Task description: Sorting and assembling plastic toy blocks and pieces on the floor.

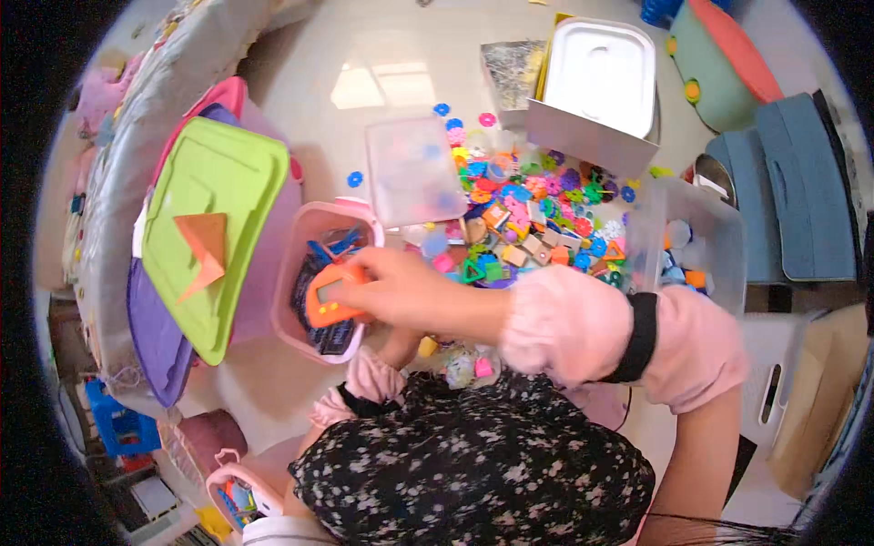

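Note:
My right hand [396, 283] is shut on an orange toy device [334, 295] with a small grey screen and yellow buttons. It is above a pink plastic bin [287, 327], which contains dark flat pieces [328, 338] and some blue items [348, 240]. Only the wrist area of my left hand [403, 345] shows, just right of the bin; my right hand and forearm cover its fingers. Beyond my right forearm, a pile of colourful plastic flower-shaped pieces [539, 188] and wooden blocks [532, 247] spreads over the floor.
To the left, a green lid [239, 164] bearing a folded orange paper [215, 239] leans on a large tub [263, 273]. A translucent lid [410, 170] lies by the pile. At right stand a clear bin [724, 239] and a box with a white lidded container [601, 75].

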